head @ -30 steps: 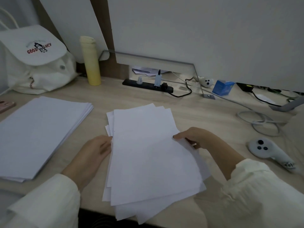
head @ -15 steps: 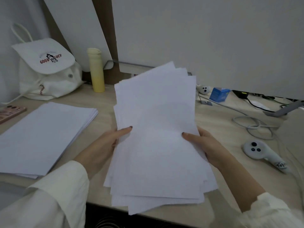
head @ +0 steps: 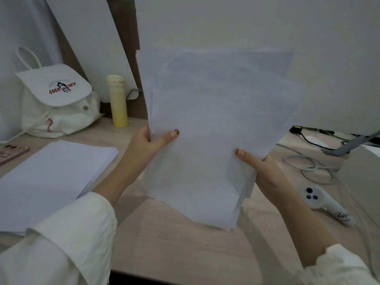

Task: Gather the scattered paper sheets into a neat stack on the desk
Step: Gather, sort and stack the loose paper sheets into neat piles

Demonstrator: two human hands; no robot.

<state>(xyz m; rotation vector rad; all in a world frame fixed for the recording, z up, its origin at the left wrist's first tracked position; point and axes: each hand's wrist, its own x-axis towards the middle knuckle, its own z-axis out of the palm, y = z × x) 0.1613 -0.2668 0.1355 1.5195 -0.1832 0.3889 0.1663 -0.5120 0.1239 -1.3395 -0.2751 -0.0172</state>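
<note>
Lifted off the desk [head: 174,243] since a second ago, the sheets [head: 216,124] are now standing almost upright in the air in front of the person; earlier they were lying flat under both hands.

Nearest the camera, two white sleeves [head: 61,243] are coming in from the lower corners, with the forearms angling inward and up. The left hand [head: 148,145] is gripping the left edge of the sheets. Its thumb [head: 165,137] is lying across the front face and pointing right, and its other fingers are hidden behind the paper. The right hand [head: 265,173] is gripping the lower right part of the sheets the same way, thumb [head: 246,158] pointing up and left on the front, fingers out of sight behind. It is sitting lower than the left hand.

The sheets are not squared: their edges are fanning out, with corners stepping past one another at the top and at the lower right. Their bottom edge appears to be hanging clear of the desk.

To the left, a stack [head: 51,177] of paper is lying flat on the desk, well apart from the held sheets. To the right, a white controller [head: 320,202] is lying near the right forearm, and a coiled cable [head: 308,167] is lying beyond it. Farther back, a phone [head: 10,153] is lying at the left edge. A white backpack [head: 59,103] and a yellow bottle [head: 117,101] are standing at the back of the desk.
</note>
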